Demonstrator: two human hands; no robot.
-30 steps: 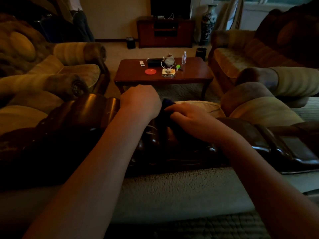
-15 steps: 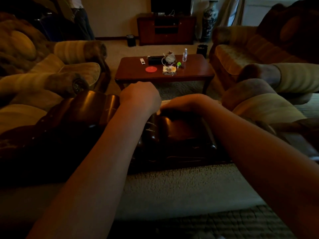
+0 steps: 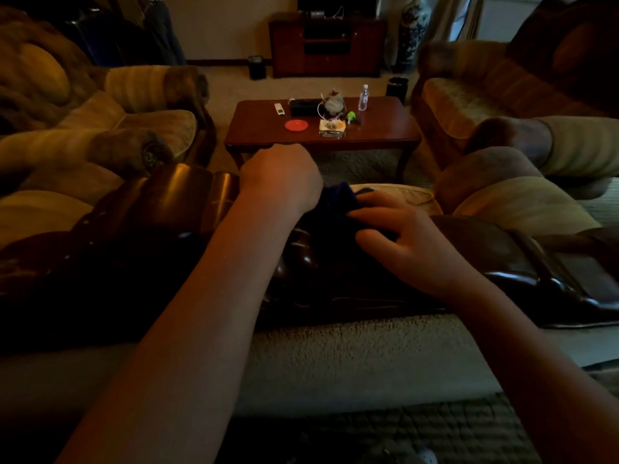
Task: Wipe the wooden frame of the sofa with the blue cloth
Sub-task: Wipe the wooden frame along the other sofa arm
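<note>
Two hands are on one blue cloth (image 3: 335, 212), which lies on the top rail of the wooden frame (image 3: 174, 209) — dark and glossy. The right hand (image 3: 402, 239) presses the cloth with spread, nearly straight fingers. The left hand (image 3: 281, 177) is curled into a fist at the cloth's left edge; its grip is hidden. Beyond the frame stands one coffee table (image 3: 261, 128) carrying one red disc (image 3: 296, 124) and one clear bottle (image 3: 363, 98).

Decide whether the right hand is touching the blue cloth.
Touching. The head view shows the right hand with fingers spread directly on the blue cloth.
</note>
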